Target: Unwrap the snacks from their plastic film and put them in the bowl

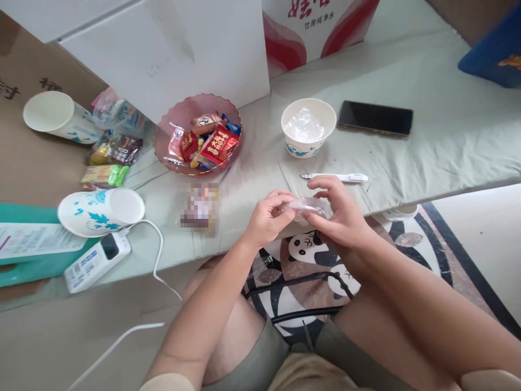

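My left hand [271, 217] pinches the left end of a small clear, crinkled plastic piece [307, 205] at the table's front edge. On its right side, my right hand [336, 212] touches it with the thumb below, while the index finger is raised and curved apart. Just beyond the hands lies a white pen-like tool [337, 177] with a metal tip at its left end. Behind that tool stands a white paper bowl [308, 127] with blue leaf prints and clear plastic inside.
A pink glass bowl [163, 142] holds wrapped snacks. Nearby are a blurred packet [200, 206], a black phone [375, 118], paper cups [101, 210] and a white power strip [97, 262] with a cable. White boxes [171, 49] stand behind, and a blue object [494, 51] is at right.
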`<state>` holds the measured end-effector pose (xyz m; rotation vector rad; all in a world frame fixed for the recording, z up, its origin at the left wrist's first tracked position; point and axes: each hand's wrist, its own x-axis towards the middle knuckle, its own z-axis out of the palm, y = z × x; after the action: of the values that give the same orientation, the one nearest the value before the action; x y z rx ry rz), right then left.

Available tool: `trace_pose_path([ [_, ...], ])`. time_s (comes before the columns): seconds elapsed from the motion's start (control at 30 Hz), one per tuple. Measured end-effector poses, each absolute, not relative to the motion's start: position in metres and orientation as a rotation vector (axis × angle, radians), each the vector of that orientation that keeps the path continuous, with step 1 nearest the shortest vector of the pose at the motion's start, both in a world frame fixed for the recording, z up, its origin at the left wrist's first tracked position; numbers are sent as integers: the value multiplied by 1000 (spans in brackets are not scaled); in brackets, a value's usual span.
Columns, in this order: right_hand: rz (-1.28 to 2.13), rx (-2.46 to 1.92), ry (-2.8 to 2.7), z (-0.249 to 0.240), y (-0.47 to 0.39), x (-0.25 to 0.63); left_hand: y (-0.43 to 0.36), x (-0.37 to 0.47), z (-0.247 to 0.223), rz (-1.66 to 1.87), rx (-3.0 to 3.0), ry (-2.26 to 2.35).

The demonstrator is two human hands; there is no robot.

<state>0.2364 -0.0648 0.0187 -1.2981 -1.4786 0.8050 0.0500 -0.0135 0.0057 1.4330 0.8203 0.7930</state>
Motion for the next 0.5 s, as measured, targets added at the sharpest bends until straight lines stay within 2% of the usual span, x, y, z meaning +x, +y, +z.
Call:
trace_pose_path([
  [0.1, 926, -1367, -1505, 19, -64, 235, -9, 44, 6, 861, 1423, 811],
  [0.17, 849, -1457, -1455, 30, -60, 236, -7, 40, 8, 933, 1405, 860],
  [0.37, 53, -1913, -1386, 95, 12, 247, -8, 21, 26, 1189, 1614, 1055],
  [0.43, 73, -2082, -1563, 104, 52, 257, -11, 10, 34, 1283, 1794, 1177],
  [0.5, 261, -2133, -1752, 99, 91, 271, -12, -1, 41, 1319, 1930, 1297],
])
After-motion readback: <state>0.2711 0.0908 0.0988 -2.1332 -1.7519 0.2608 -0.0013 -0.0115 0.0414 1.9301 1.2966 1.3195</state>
